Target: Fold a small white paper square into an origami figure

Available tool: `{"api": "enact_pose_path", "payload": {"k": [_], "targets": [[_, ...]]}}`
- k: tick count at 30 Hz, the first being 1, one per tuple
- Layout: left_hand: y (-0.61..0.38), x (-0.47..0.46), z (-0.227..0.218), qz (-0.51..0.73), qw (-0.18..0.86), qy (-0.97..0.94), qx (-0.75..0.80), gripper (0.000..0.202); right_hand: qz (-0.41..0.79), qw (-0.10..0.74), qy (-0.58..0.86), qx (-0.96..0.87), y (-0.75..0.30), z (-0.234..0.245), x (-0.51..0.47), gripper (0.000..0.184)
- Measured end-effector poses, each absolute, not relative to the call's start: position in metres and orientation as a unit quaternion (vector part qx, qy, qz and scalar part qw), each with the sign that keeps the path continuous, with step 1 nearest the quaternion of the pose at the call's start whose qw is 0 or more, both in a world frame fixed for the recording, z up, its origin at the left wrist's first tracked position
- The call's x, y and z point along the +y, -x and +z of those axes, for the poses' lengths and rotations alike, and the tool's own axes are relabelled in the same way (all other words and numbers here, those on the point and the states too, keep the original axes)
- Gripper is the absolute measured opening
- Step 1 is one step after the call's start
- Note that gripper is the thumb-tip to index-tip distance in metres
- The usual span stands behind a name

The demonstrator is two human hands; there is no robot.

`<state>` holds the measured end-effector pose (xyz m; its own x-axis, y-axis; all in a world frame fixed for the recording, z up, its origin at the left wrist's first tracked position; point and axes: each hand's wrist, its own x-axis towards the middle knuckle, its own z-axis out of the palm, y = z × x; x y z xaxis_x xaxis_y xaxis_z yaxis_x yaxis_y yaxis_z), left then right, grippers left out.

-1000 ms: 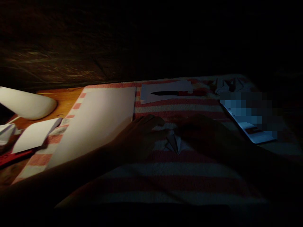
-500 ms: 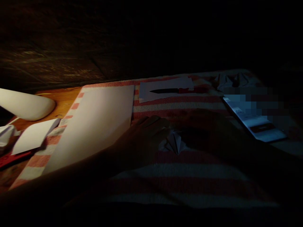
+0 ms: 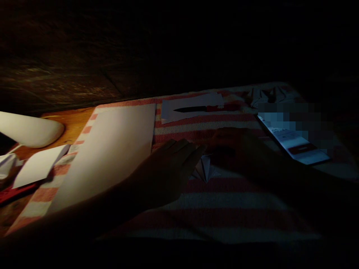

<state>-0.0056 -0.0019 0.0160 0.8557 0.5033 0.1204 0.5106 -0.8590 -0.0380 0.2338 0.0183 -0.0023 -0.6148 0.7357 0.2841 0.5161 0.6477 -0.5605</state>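
The scene is very dark. A small folded white paper piece (image 3: 205,169) lies on the red-and-white striped cloth (image 3: 213,201) in the middle. My left hand (image 3: 168,168) rests beside it on the left, fingers stretched out flat and touching its edge. My right hand (image 3: 238,149) lies in deep shadow just right of and behind the paper, over its far side; its fingers are too dark to read.
A large white sheet (image 3: 112,149) lies to the left. Behind it a knife with a red handle (image 3: 204,108) rests on a white paper (image 3: 193,106). A lit phone (image 3: 294,144) lies at the right, folded paper shapes (image 3: 266,95) behind it. A white lamp base (image 3: 28,129) and small papers (image 3: 39,164) sit far left.
My left hand has lifted slightly and its fingers have straightened over the folded paper's left side. The view shifted a little; the right hand stays by the paper.
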Motion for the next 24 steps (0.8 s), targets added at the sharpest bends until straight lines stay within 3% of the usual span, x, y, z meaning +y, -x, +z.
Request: {"api": "enact_pose_path", "payload": {"k": [4,9,12,20,24], "targets": [[-0.002,-0.004,0.017,-0.031,0.020,0.962,-0.269,0.030,0.190,0.234,0.368,-0.880,-0.234,0.000,0.016,0.028],[0.004,-0.003,0.012,-0.041,-0.001,0.962,-0.270,0.042,0.221,0.255,0.381,-0.861,-0.233,-0.002,0.020,0.009],[0.008,-0.002,0.009,-0.047,-0.001,0.964,-0.260,0.042,0.233,0.254,0.383,-0.857,-0.231,-0.005,0.023,0.007],[0.008,0.000,0.005,-0.053,-0.012,0.966,-0.254,0.035,0.168,0.239,0.333,-0.897,-0.233,-0.008,0.018,0.034],[0.007,0.001,0.005,-0.065,-0.019,0.966,-0.251,0.030,0.141,0.217,0.321,-0.911,-0.237,-0.008,0.016,0.036]]}}
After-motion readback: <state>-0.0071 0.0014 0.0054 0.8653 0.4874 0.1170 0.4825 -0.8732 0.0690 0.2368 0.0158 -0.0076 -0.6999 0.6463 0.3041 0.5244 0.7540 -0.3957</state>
